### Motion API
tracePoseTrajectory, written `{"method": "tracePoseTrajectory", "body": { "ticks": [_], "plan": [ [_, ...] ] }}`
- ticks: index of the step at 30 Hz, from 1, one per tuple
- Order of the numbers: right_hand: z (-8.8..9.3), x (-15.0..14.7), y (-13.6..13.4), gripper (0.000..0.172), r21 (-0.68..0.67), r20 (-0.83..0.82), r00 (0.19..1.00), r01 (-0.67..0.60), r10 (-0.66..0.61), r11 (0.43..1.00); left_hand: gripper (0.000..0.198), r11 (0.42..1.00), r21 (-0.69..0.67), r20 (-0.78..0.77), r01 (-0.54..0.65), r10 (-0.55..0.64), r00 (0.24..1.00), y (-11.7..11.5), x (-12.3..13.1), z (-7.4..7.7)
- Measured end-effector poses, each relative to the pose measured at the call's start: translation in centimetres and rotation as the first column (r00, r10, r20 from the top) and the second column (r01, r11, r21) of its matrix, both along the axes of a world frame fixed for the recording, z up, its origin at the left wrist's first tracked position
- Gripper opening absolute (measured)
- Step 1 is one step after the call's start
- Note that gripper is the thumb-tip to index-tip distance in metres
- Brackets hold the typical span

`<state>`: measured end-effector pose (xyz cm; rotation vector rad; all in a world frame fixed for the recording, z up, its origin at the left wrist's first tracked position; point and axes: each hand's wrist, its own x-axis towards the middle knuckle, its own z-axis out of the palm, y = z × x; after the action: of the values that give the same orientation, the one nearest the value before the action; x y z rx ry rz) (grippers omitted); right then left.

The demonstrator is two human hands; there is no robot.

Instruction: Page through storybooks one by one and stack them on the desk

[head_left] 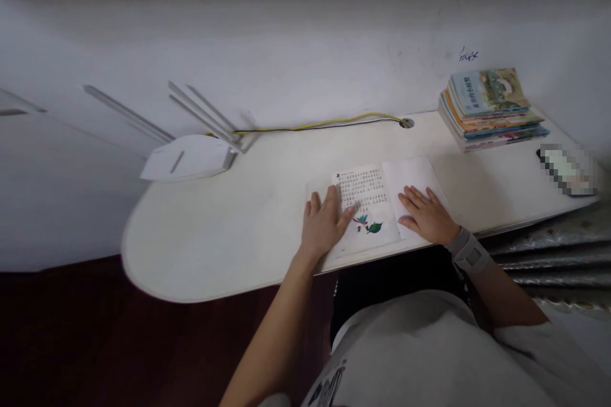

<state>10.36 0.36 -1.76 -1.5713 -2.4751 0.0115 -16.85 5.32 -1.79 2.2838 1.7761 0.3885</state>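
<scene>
An open book (367,229) lies flat near the front edge of the white table. Its left page carries lines of print and a small coloured drawing with a green leaf; the right page looks blank. My left hand (324,224) rests on the book's left side, fingers apart and pointing away from me. On the right page lies my right hand (426,215), palm down with its fingers spread. Neither hand grips anything. A grey band is around my right wrist.
A white router (188,158) with several antennas stands at the table's (200,248) back left. Yellow and black cables (324,123) run along the wall to a hole. At the right are a stack of books (491,108) and a blurred-out phone-like object (566,168).
</scene>
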Motion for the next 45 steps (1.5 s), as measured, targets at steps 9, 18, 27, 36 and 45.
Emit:
{"method": "tracePoseTrajectory", "body": {
  "ticks": [9,18,27,36,45],
  "plan": [
    [-0.2,0.3,0.0,0.055,0.001,-0.008,1.000,0.010,-0.010,1.000,0.075,1.000,-0.021,-0.045,-0.011,0.010,0.999,0.0,0.3,-0.1],
    [-0.2,0.3,-0.1,0.053,0.027,-0.010,1.000,0.028,-0.028,0.999,0.074,0.999,-0.024,0.068,-0.049,0.050,0.996,0.0,0.8,0.2],
    [1.1,-4.9,-2.1,0.044,0.140,-0.045,0.999,-0.009,0.015,0.990,0.060,0.974,-0.096,0.660,-0.205,0.216,0.720,-0.8,0.2,0.9],
    [0.3,-5.0,-2.2,0.054,0.105,-0.106,0.991,-0.074,0.085,0.992,0.040,0.831,-0.555,0.821,-0.027,0.553,0.144,0.2,-0.4,3.3],
    [2.4,-1.9,0.0,0.062,-0.151,-0.746,0.665,-0.123,-0.031,0.981,0.060,0.821,-0.479,0.869,0.309,0.395,0.298,1.0,2.0,8.1]
  ]
}}
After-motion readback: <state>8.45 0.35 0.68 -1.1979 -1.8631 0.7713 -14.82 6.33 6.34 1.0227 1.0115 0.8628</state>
